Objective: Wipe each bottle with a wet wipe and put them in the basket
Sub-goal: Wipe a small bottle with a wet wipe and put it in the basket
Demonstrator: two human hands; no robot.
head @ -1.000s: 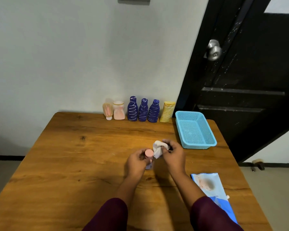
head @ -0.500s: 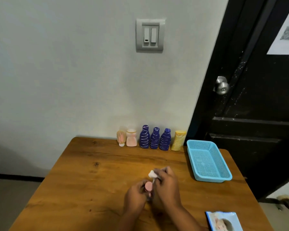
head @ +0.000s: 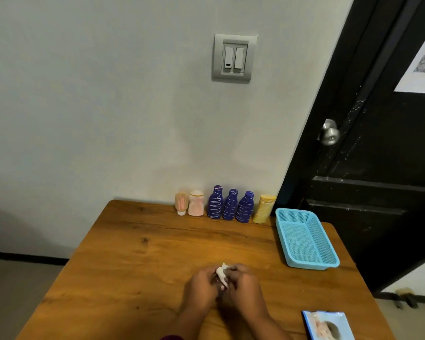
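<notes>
**Wet bottle at risk of slipping from the grip**

The left grip (head: 201, 288) and the right grip (head: 245, 287) are meeting low over the table (head: 145, 253), knuckles nearly touching; the right grip is pinching the white wet wipe (head: 222, 276), which is poking up between the two; the left grip is curling in against it, but what it is clasping is hidden, so I cannot tell, though it is presumably the bottle being wiped. Damp plastic is probably getting slick; a loose squeeze could send it rolling off the table. Six bottles (head: 230, 204) are standing in a row well beyond the grips, against the wall; a hasty reach could topple neighbours. The basket (head: 310, 265) is sitting beyond and right of the right grip, holding no bottle; a careless toss could overshoot it.
</notes>
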